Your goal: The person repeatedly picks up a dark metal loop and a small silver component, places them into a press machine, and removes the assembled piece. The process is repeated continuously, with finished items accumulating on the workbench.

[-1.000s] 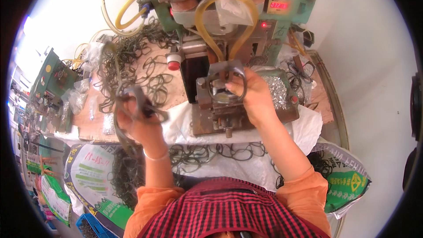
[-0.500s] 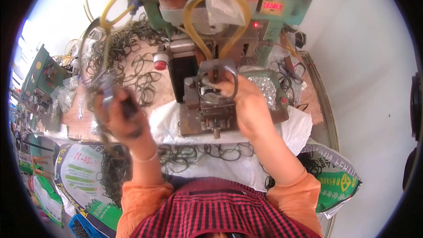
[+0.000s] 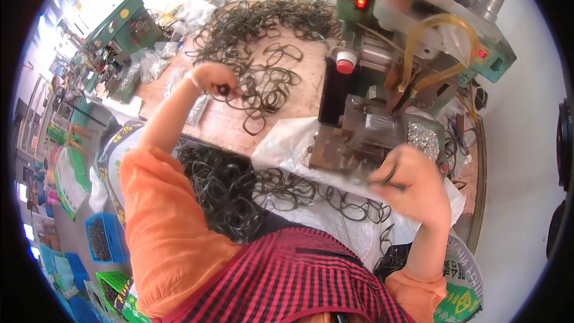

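My right hand (image 3: 415, 185), blurred by motion, is closed on a thin dark loop (image 3: 394, 173) just in front of the press's metal fixture (image 3: 341, 149). Further left, my left hand (image 3: 216, 79) makes a fist above the worktable, beside a loose spread of similar dark loops (image 3: 269, 90). A dark, round end pokes out of that fist; what it belongs to is hidden. The green press (image 3: 502, 60) rises behind the fixture, with a bent yellow tube (image 3: 412, 42) in front of its head.
A red button (image 3: 344, 66) sits left of the fixture. Right of it, a tray holds small shiny metal pieces (image 3: 423, 137). More loops lie heaped at the back (image 3: 251, 21), on white sheeting (image 3: 287, 143) and in a sack below. Blue crates (image 3: 104, 236) stand at lower left.
The view has swung left. My right hand has drawn back from the fixture toward me with a dark loop. My left hand has moved out over the table's left part.
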The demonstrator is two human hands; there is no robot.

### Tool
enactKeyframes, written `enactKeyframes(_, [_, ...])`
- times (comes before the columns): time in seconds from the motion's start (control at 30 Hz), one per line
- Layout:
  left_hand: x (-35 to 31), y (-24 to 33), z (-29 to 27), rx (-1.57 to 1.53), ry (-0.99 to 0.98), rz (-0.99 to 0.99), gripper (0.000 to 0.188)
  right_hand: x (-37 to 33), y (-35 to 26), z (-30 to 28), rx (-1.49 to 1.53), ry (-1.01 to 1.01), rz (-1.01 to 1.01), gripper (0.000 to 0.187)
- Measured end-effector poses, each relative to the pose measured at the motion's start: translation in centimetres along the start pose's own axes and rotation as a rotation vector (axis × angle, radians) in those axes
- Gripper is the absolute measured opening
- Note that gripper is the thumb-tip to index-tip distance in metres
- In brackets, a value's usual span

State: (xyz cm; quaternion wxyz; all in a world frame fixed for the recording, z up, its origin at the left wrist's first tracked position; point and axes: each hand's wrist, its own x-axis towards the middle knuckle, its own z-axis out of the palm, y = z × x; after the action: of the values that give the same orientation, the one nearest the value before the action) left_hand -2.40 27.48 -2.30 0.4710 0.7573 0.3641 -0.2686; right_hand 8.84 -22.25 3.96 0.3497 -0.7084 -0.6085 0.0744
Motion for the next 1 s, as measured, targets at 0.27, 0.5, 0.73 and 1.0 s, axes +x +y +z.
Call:
enactKeyframes(0.27, [4.1, -3.5, -3.3, 0.077, -0.184, 0.223, 0.015, -9.9, 3.2, 3.3, -0.079, 0.23, 0.584, 0.027])
enactKeyframes(0.5, [1.1, -2.2, 1.0, -0.649, -0.133, 0.083, 0.018, -14.0, 6.6, 4.1, -0.323, 0.581, 0.838, 0.022])
enactKeyframes(0.73, [1.4, -2.3, 4.2, -0.875, 0.035, 0.016, 0.023, -11.1, 11.7, 5.6, -0.861, 0.536, 0.628, 0.029])
enactKeyframes(1.0, [1.3, 4.8, 2.5, -0.513, -0.07, 0.154, 0.014, -8.9, 13.9, 5.3, -0.807, 0.57, 0.645, 0.016])
